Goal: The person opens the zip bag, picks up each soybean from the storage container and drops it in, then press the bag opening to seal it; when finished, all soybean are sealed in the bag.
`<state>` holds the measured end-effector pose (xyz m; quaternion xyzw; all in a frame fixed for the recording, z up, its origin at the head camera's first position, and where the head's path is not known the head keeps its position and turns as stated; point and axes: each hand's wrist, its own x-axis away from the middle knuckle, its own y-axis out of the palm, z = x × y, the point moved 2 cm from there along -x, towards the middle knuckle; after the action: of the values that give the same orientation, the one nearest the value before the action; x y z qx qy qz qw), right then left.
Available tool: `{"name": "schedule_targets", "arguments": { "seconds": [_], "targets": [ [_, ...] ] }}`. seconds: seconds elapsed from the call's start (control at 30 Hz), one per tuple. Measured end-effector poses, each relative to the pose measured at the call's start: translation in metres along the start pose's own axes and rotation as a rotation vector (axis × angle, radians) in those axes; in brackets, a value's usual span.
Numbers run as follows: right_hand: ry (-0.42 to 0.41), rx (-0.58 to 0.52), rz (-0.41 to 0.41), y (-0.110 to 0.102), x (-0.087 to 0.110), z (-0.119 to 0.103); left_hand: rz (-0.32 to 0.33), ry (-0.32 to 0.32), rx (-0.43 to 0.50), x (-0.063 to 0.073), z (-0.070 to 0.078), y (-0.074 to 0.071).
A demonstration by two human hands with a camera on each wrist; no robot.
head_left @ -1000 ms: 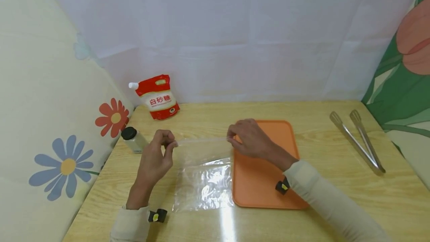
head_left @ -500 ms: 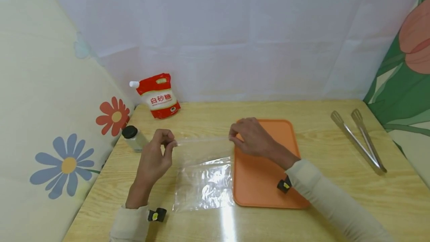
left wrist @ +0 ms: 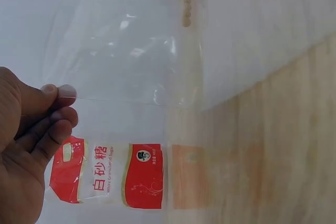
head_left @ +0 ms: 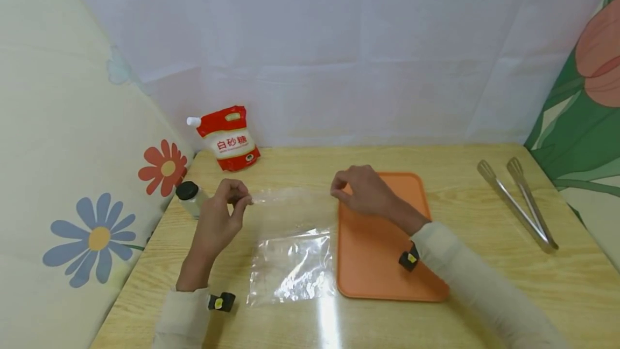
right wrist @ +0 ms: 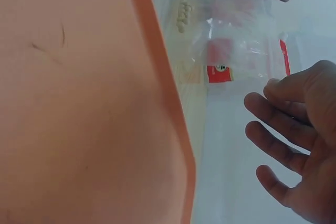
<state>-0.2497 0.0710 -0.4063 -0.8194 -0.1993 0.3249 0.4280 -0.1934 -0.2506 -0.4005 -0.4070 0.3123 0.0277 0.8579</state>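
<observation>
A clear plastic zip bag (head_left: 293, 273) hangs between both hands in the head view, its lower part creased and shiny with glare. My left hand (head_left: 220, 220) pinches the bag's top left corner between thumb and forefinger. In the left wrist view, the thin top edge of the plastic runs out from those fingertips (left wrist: 65, 92). At the opposite top corner, my right hand (head_left: 365, 193) pinches the plastic with thumb and forefinger, over the left edge of an orange tray (head_left: 378, 252). The other fingers of that hand (right wrist: 299, 129) are loosely bent.
A red sugar pouch (head_left: 231, 141) with a white spout stands at the back left. Close beside my left hand is a jar (head_left: 192, 198) with a black lid, partly hidden. Metal tongs (head_left: 518, 209) lie at the right. White cloth (head_left: 363, 69) hangs behind the table.
Over the last half second both hands have moved slightly up and away in the head view, the left also a little leftward. The bag's top edge has moved with them.
</observation>
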Motion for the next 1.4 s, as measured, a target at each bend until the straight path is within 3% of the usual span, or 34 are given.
{"name": "schedule_targets", "arguments": {
  "seconds": [0.37, 0.6, 0.9, 1.0, 1.17, 1.4],
  "targets": [
    [0.154, -0.211, -0.115, 0.010, -0.017, 0.012, -0.081, -0.048, 0.004, -0.011, -0.015, 0.013],
    [0.249, -0.150, -0.184, 0.020, -0.018, 0.021, -0.138, -0.151, 0.077, -0.020, -0.025, 0.022],
    [0.148, 0.077, -0.225, 0.028, -0.008, 0.027, -0.236, -0.315, 0.087, -0.029, -0.044, 0.036],
    [0.096, 0.116, -0.210, 0.027, -0.002, 0.026, -0.258, -0.333, 0.082, -0.030, -0.049, 0.040],
    [0.059, 0.085, -0.176, 0.023, 0.007, 0.025, -0.286, -0.350, 0.082, -0.033, -0.055, 0.045],
    [0.087, 0.067, -0.154, 0.005, 0.025, 0.031, -0.302, -0.340, 0.021, -0.035, -0.057, 0.045]
  ]
}}
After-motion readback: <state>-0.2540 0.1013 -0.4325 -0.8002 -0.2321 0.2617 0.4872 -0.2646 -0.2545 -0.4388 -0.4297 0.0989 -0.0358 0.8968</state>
